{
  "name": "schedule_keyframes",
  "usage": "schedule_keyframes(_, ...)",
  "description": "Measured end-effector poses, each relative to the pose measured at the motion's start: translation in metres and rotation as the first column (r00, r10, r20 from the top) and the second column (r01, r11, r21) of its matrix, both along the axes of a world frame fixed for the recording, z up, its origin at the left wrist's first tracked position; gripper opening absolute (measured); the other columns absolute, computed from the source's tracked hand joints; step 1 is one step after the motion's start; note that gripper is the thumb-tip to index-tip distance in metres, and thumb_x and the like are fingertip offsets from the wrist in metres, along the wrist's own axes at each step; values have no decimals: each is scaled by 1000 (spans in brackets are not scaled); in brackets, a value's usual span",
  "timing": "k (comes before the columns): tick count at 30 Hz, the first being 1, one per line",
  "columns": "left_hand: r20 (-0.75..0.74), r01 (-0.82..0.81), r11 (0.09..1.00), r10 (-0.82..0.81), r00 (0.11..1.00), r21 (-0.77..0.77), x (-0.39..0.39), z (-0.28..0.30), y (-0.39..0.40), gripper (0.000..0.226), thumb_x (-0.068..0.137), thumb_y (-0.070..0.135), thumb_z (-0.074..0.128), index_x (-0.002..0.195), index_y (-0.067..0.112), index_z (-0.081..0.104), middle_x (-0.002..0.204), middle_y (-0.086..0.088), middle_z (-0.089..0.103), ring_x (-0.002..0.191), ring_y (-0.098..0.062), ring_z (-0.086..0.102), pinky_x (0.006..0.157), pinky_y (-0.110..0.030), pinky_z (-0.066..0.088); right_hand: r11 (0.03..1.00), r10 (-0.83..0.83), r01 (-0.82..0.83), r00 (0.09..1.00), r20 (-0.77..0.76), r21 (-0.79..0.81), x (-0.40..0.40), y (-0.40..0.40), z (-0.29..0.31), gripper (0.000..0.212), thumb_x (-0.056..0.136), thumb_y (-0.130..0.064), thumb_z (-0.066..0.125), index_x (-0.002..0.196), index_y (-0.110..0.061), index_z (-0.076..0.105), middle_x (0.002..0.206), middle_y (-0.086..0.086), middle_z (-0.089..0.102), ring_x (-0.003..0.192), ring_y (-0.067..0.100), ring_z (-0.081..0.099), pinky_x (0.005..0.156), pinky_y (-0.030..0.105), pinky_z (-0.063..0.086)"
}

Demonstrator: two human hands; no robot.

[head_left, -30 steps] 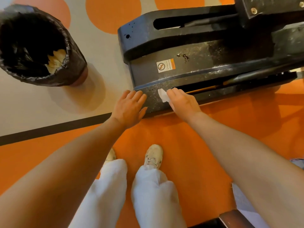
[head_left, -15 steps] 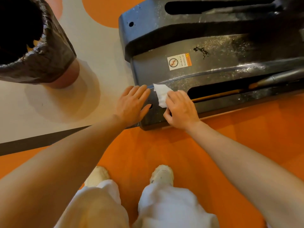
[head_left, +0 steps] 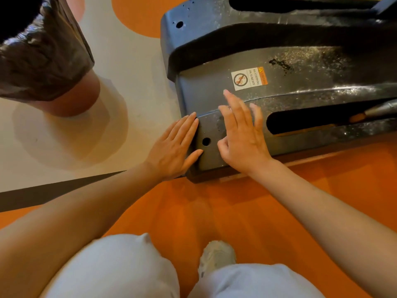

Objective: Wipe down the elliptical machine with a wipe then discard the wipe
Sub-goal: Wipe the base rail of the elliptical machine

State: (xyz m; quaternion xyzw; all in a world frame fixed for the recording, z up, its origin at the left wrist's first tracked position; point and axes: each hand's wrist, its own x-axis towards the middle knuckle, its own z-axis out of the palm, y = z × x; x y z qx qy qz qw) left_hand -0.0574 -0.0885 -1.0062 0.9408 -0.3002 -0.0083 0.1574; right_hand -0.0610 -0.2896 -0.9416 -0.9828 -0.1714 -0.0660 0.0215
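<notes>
Orange gym flooring is framing the elliptical machine [head_left: 279, 67] base, where the right hand [head_left: 242, 136] is pressing flat, fingers spread, wipe hidden beneath; left hand [head_left: 174, 147] is bracing, fingers straight. Wiping continues; the lined bin [head_left: 43, 57] is waiting nearby.

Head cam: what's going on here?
A person crouches at the end of a black elliptical machine base on an orange floor. Their right hand lies flat, fingers spread, on the dusty cover just below the no-stepping sticker; no wipe is visible in this frame, so it may be hidden under the palm. The left hand rests open against the base's end corner. A bin lined with a black bag stands to the left.
</notes>
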Motion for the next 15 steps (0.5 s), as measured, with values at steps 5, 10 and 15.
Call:
schedule_keyframes(5,34,16,1000,-16,999,5,-1,-6,3,80,102,59,18,155,-1,17,163,-19,13,151,-29,15,123,-39,14,989,-38,16,988,-150,-149,-8,14,-15,67,98,-39,22,150,3,26,158,20,21,149,31,17,121,47,16)
schedule_keyframes(10,27,63,998,-63,998,10,-2,-16,12,84,101,62,18,155,-3,11,163,-20,6,152,-29,7,124,-42,14,958,59,-115,975,-214,-264,5,28,-24,70,94,-39,2,155,-4,6,163,14,0,151,24,-3,123,41,0)
schedule_keyframes(15,16,78,997,-78,997,15,-6,-20,18,87,100,64,18,155,-2,9,163,-20,4,152,-28,4,124,-40,10,941,117,-168,976,-184,-292,30,26,-18,75,93,-49,8,155,-7,0,163,13,-3,151,25,-4,121,44,-4)
